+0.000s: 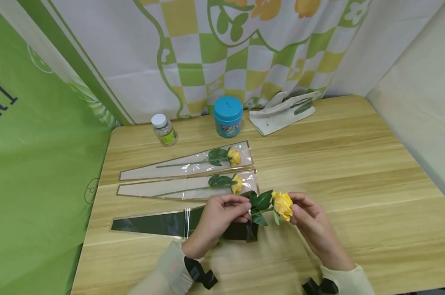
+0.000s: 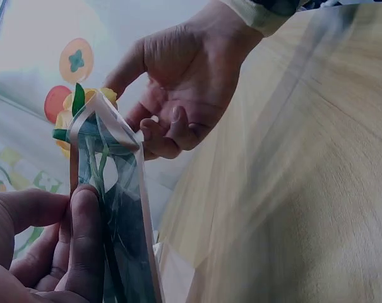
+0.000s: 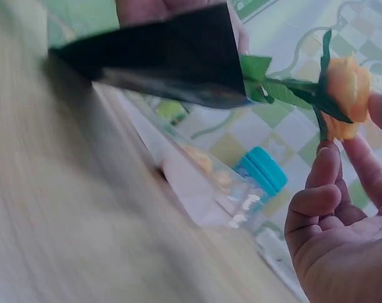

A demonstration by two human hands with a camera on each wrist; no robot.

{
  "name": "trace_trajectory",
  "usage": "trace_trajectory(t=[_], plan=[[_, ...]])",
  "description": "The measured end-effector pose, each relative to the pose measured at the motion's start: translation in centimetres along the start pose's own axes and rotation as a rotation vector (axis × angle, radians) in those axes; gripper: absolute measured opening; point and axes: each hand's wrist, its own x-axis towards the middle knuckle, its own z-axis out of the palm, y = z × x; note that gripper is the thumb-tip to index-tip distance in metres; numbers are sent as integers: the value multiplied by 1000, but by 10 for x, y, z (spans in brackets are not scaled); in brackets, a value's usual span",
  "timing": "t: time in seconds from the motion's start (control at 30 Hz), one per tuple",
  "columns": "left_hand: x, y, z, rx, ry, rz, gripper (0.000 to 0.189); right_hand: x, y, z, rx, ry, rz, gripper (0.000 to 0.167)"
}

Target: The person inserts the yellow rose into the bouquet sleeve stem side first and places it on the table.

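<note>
My right hand [image 1: 312,223] pinches the bloom of a yellow artificial rose [image 1: 282,205] between thumb and fingers. The rose's green leaves stick out of the wide mouth of a black flower sleeve [image 1: 148,224] with a clear front. At that mouth my left hand [image 1: 224,215] pinches the sleeve's edge. In the left wrist view the stem runs down inside the clear sleeve [image 2: 129,214], and the bloom sits just outside the opening. The right wrist view shows the sleeve's dark back [image 3: 172,57] lifted off the table at its mouth end.
Behind lie two pale sleeves, the farther sleeve [image 1: 141,174] and the nearer sleeve [image 1: 133,190], each with a yellow rose inside. A white-capped jar [image 1: 165,130], a blue tub [image 1: 228,116] and work gloves [image 1: 283,112] line the wooden table's [image 1: 355,172] back edge, before a patterned curtain [image 1: 222,53].
</note>
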Motion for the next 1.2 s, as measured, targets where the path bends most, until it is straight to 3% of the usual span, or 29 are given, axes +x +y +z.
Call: trace_trajectory(t=[0.17, 0.4, 0.6, 0.73, 0.93, 1.2], plan=[[0, 1, 0, -32, 11, -22, 20, 2, -2, -2, -208, 6, -59, 27], [-1, 4, 4, -16, 2, -10, 20, 4, 4, 4, -408, 23, -4, 25], [0, 5, 5, -12, 2, -11, 20, 6, 2, 7, -476, 30, -31, 26], [0, 6, 7, 2, -8, -21, 20, 7, 5, 10, -509, 24, -7, 24], [-1, 9, 9, 12, 9, -18, 19, 10, 10, 15, -679, 38, 12, 21], [0, 10, 9, 23, -7, -1, 20, 12, 11, 19, -847, 29, -36, 22]])
